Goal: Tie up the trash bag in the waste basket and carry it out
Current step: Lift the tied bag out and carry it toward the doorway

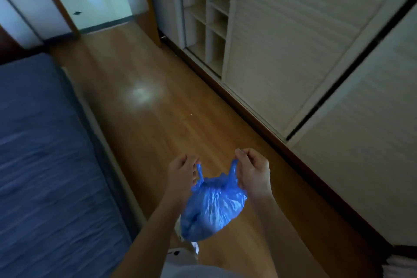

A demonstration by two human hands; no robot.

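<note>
A small blue plastic trash bag [212, 207] hangs in the air in front of me, bulging with contents, its top gathered and two twisted ends sticking up. My left hand [182, 171] pinches the left end and my right hand [252, 169] pinches the right end, both held a little above the bag. The bag hangs over the wooden floor. No waste basket is in view.
A bed with a blue cover [40, 165] fills the left side. A pale wardrobe with sliding doors [293, 47] and open shelves [212, 25] runs along the right. The wooden floor [144, 97] leads to a doorway [97, 4] at the far end.
</note>
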